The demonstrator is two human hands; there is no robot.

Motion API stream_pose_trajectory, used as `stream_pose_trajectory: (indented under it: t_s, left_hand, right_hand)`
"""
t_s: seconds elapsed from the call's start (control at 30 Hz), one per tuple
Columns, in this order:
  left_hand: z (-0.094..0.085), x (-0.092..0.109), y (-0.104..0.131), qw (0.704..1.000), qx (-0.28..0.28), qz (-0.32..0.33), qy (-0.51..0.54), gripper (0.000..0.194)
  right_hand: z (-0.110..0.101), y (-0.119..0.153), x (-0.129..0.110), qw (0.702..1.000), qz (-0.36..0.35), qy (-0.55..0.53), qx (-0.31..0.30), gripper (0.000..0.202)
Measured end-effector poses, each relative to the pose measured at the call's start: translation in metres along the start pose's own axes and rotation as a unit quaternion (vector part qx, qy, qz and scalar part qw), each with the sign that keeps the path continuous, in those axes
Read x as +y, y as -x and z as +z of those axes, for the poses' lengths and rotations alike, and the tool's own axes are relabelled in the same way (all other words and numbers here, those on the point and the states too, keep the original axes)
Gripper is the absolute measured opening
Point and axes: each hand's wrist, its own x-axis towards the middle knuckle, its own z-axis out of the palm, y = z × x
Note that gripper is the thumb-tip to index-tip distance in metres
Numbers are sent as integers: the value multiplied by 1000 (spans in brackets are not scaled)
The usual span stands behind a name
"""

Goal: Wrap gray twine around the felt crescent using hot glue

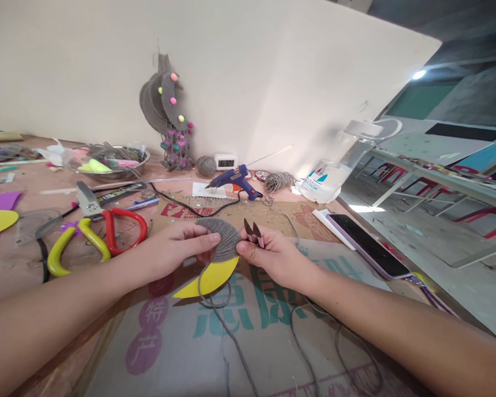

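Note:
A yellow crescent-shaped piece (209,280), its upper part wound with grey yarn (222,238), is held up between my two hands over the cardboard (169,342). My left hand (194,241) pinches the wound part from the left, thumb on top. My right hand (268,255) has its thumb and fingertips at the wound part's right edge. Small thread snips (254,231) also sit in that right hand, blades pointing up. From the piece a loose yarn strand (235,342) trails down over the cardboard, and more loops lie under my right forearm.
Red-and-yellow-handled scissors (126,231) lie left. Behind are a blue glue gun (235,179), a metal bowl (107,175), a small clock (225,161) and yarn balls. A plastic jug (326,171) and a phone (367,245) are right. A decorated grey moon (161,102) hangs behind.

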Motion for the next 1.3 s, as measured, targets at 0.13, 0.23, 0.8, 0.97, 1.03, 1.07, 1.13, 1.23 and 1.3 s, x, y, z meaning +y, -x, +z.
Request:
stream_pose_trajectory:
  t_s: [0.13,0.23,0.8,0.97,1.03,1.07,1.13,1.23,1.3]
  left_hand:
    - [0,1,0,1000,11,15,-13,31]
    - [0,2,1,999,21,25,-18,32]
    - [1,0,-2,998,-26,2,-62,24]
    - [1,-2,-3,998,-3,-11,-58,25]
    - [0,-2,-4,999,-3,-6,-43,24]
    - [0,-2,-4,999,-7,-4,-36,23]
    - [1,-1,-4,1000,-14,-1,-28,23]
    - [1,0,-4,1000,-13,-7,-27,21]
    - [1,0,-4,1000,-7,-6,-28,20]
  right_hand:
    - [0,0,0,1000,5,2,4,26]
    - [-1,0,0,1000,0,0,-4,25]
    - [-5,7,-10,986,-29,153,67,27]
    - [-23,8,-12,896,-172,400,81,29]
    - [-26,8,-9,837,-206,502,73,28]
    - [-26,8,-8,807,-218,544,70,29]
    - [-25,9,-6,764,-234,597,68,29]
    - [-24,9,-6,740,-241,622,83,31]
    - [-24,9,-8,735,-239,628,94,31]
